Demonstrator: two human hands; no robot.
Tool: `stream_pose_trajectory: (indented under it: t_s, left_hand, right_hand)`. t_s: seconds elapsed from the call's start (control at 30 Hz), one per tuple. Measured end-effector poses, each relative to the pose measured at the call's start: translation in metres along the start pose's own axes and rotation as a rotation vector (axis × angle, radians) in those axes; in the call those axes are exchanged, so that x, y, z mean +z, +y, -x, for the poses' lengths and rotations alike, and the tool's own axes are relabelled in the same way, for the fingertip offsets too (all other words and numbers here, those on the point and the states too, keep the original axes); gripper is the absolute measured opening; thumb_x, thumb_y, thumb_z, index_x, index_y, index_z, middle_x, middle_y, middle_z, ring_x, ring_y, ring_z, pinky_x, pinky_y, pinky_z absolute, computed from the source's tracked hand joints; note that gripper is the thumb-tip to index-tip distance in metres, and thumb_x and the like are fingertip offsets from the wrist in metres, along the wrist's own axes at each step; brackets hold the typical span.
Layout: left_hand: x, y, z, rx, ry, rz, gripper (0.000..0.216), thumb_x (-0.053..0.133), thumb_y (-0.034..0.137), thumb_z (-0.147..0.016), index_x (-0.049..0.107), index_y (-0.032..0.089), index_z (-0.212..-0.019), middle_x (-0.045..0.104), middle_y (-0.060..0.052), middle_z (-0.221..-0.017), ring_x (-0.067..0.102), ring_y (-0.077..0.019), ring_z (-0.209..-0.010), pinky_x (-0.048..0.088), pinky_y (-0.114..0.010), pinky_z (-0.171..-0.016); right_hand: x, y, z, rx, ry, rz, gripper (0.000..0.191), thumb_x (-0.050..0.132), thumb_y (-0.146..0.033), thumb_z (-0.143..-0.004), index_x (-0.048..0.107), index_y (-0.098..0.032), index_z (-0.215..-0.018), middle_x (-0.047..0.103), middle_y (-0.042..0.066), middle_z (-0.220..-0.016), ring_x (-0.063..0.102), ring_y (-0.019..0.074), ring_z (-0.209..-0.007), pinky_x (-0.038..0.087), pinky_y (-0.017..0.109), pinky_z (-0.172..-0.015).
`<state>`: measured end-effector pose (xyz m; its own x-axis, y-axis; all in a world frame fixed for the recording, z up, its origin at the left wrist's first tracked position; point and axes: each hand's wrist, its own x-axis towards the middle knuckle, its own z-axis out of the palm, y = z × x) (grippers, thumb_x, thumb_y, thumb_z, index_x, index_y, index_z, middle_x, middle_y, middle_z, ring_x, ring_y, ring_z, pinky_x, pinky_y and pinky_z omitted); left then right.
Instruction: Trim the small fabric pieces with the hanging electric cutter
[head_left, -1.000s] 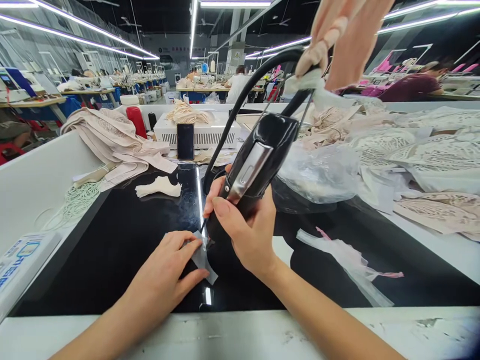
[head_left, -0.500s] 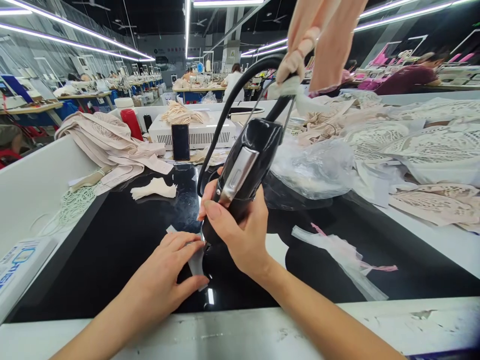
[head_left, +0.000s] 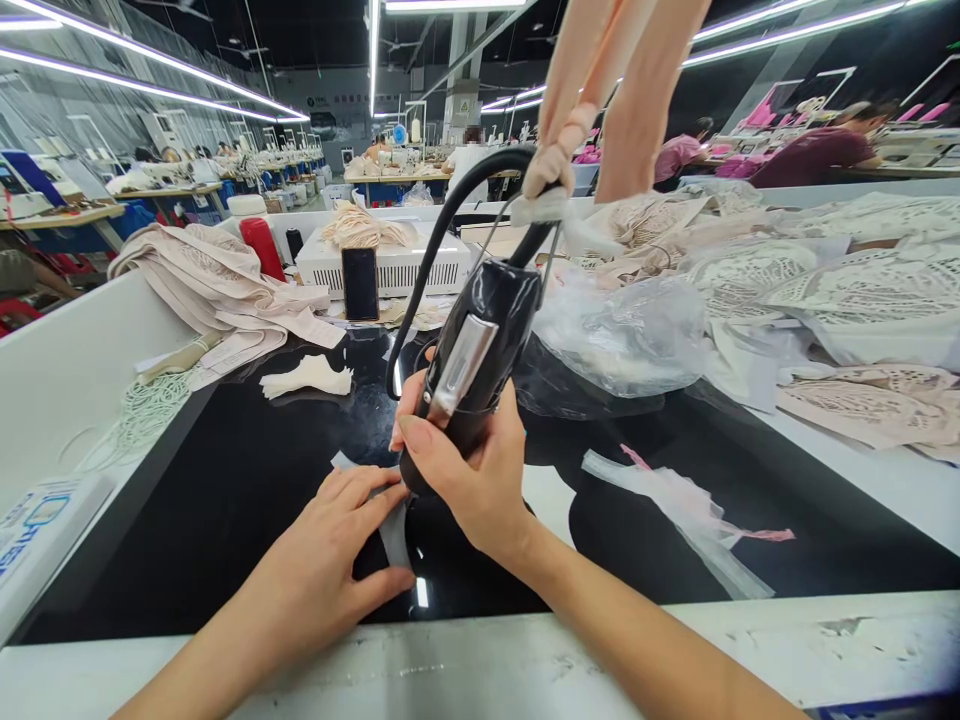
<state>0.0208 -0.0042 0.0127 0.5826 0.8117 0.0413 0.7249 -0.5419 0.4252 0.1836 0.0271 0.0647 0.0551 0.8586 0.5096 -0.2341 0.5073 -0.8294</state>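
Note:
My right hand [head_left: 469, 470] is wrapped round a black hand-held tool [head_left: 472, 350] with a silver panel and a thick black cable, its tip pointing down at the glossy black work surface [head_left: 225, 480]. A beige fabric strap [head_left: 600, 90] hangs from above and is tied to the tool's cable. My left hand [head_left: 330, 545] lies flat with its fingers spread, pressing a small grey fabric strip [head_left: 391, 530] onto the surface right beside the tool's tip.
A clear plastic bag [head_left: 622, 335] and pale lace pieces [head_left: 862, 300] lie to the right. A pink-edged scrap [head_left: 682, 510] lies near the front. Beige folded fabric [head_left: 217, 280], a phone [head_left: 361, 283], a white box [head_left: 405, 262] and a red bottle [head_left: 262, 245] stand behind.
The tool and my right hand have shifted a little left and nearer. The grey strip has turned under my left hand's fingers.

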Motion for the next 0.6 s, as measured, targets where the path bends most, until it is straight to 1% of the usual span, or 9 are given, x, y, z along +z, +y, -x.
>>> stream_pose_trajectory:
  t_s: [0.23, 0.43, 0.6]
  left_hand:
    - [-0.001, 0.000, 0.001, -0.006, -0.010, 0.009, 0.057, 0.068, 0.040, -0.088, 0.051, 0.025, -0.140, 0.046, -0.009, -0.150, 0.039, -0.0315, -0.140, 0.026, -0.057, -0.120]
    - [-0.002, 0.001, 0.000, 0.001, -0.001, 0.023, 0.058, 0.071, 0.038, -0.086, 0.052, 0.024, -0.139, 0.048, -0.009, -0.148, 0.040, -0.0291, -0.139, 0.028, -0.053, -0.120]
    - [-0.004, 0.003, -0.001, -0.004, 0.005, 0.040, 0.060, 0.074, 0.039, -0.084, 0.054, 0.024, -0.138, 0.050, -0.008, -0.146, 0.040, -0.0295, -0.138, 0.031, -0.050, -0.119]
  right_hand:
    - [0.002, 0.003, -0.001, -0.031, 0.043, 0.042, 0.027, 0.069, -0.028, -0.077, 0.046, -0.026, -0.090, 0.055, -0.004, -0.075, 0.053, 0.0138, -0.060, 0.050, 0.030, -0.055]
    - [0.003, -0.003, 0.004, -0.012, -0.006, -0.129, 0.025, 0.067, -0.022, -0.082, 0.046, -0.026, -0.095, 0.058, -0.006, -0.076, 0.056, 0.0107, -0.058, 0.051, 0.027, -0.056]
    - [0.004, -0.005, 0.009, 0.028, -0.030, -0.145, 0.028, 0.069, -0.020, -0.080, 0.047, -0.025, -0.096, 0.060, -0.006, -0.078, 0.059, 0.0103, -0.060, 0.052, 0.026, -0.058]
